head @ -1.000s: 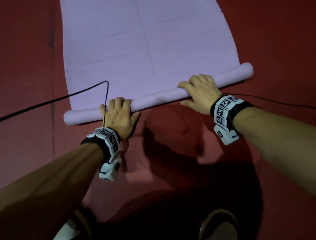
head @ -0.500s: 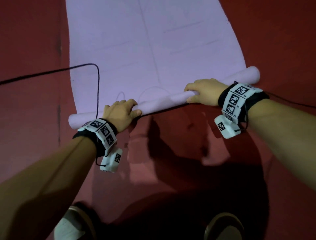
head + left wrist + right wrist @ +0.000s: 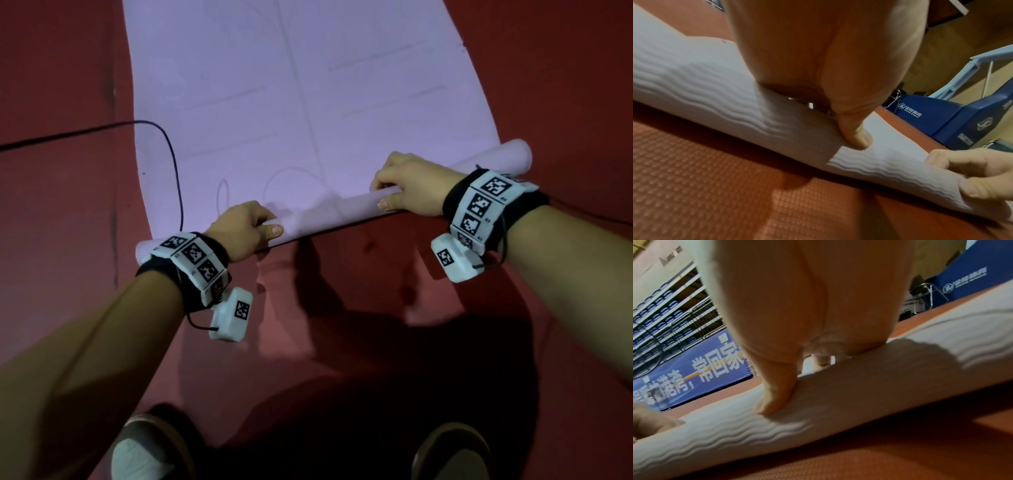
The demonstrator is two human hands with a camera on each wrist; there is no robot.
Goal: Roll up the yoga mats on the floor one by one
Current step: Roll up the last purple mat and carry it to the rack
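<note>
Our left hand (image 3: 245, 224) and right hand (image 3: 409, 186) grip the pale lilac foam yoga mat's roll (image 3: 329, 214). Uneven pushing could skew it. The black cable (image 3: 171, 161) on the mat beyond the roll could get wound in.

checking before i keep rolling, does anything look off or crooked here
The rolled part of the yoga mat runs askew, its right end farther forward than the left. A black cable lies across the mat's flat left edge, in the roll's path. Both hands grip the roll.

Since 1.0 s ago: left hand (image 3: 245, 228) and right hand (image 3: 409, 185) shifted from lying flat over the roll (image 3: 335, 214) to curled grips, thumbs on its near side. Cable (image 3: 171, 161) loop shifted left on the mat (image 3: 291, 85).
</note>
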